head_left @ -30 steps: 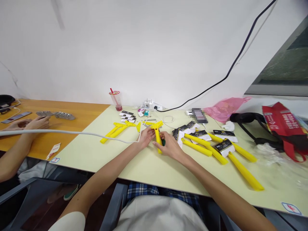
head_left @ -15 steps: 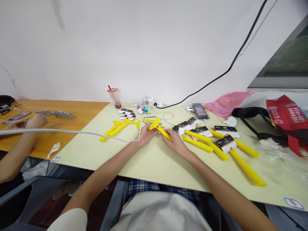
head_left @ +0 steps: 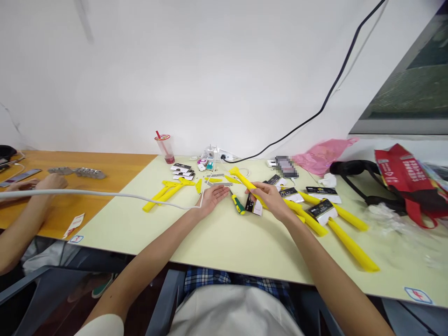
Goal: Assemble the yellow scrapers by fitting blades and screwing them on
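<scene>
My right hand [head_left: 268, 197] is closed round the handle of a yellow scraper [head_left: 242, 178], its head raised toward the upper left. Palm up, my left hand [head_left: 212, 199] rests low over the table with its fingers stretched out; whether something tiny lies in it I cannot tell. Between the two hands lies a green and yellow screwdriver [head_left: 237, 203]. Beyond my left fingers are thin grey blades [head_left: 223, 184] and small yellow pieces [head_left: 213, 179]. More yellow scrapers [head_left: 170, 190] lie to the left. On the right, several yellow scrapers [head_left: 353, 245] bear black and white cards [head_left: 322, 211].
At the back stand a cup with a red straw [head_left: 165, 149] and a power strip [head_left: 224, 154] with cables. A white cable [head_left: 105, 193] crosses in front on the left. A red bag [head_left: 408, 175] sits at right. Another person's arm [head_left: 31, 219] is at far left.
The scraper has left my left palm and moved up and to the right in my right hand. The screwdriver now shows on the table. My view has shifted slightly.
</scene>
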Tool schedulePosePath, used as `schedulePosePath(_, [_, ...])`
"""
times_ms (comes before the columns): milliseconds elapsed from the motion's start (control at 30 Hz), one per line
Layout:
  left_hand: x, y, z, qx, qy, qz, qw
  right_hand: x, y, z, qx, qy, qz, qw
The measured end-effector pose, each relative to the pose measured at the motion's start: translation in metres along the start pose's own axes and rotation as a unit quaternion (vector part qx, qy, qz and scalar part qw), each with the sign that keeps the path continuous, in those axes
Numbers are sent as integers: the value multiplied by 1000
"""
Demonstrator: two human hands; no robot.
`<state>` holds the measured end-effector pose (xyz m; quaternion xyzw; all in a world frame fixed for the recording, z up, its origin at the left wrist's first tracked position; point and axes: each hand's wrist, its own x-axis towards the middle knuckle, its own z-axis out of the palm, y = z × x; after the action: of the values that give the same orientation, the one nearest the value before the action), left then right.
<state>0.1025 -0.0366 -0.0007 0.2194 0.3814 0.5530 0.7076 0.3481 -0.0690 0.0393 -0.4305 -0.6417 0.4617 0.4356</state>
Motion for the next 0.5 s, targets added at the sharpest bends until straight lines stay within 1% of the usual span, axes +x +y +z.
schedulePosePath(100, [-4, 2, 3, -2, -35, -13, 999, 0, 0, -7, -4, -7, -4, 1000])
schedulePosePath(233, [-6, 3, 5, -18, -76, -36, 996, 3, 10, -7, -36, -21, -10, 999])
schedulePosePath(333, [-5, 4, 2, -42, -91, -51, 994, 5, 22, -3, -105, -10, -53, 993])
schedulePosePath(367, [-3, 4, 1, -47, -91, -60, 993, 6, 26, -2, -143, 3, -79, 987])
schedulePosePath(433, [0, 4, -2, -52, -86, -77, 992, 6, 34, 2, -227, 23, -136, 964])
schedulePosePath(500, [3, 3, -5, -54, -77, -86, 992, 5, 40, 5, -297, 21, -185, 936])
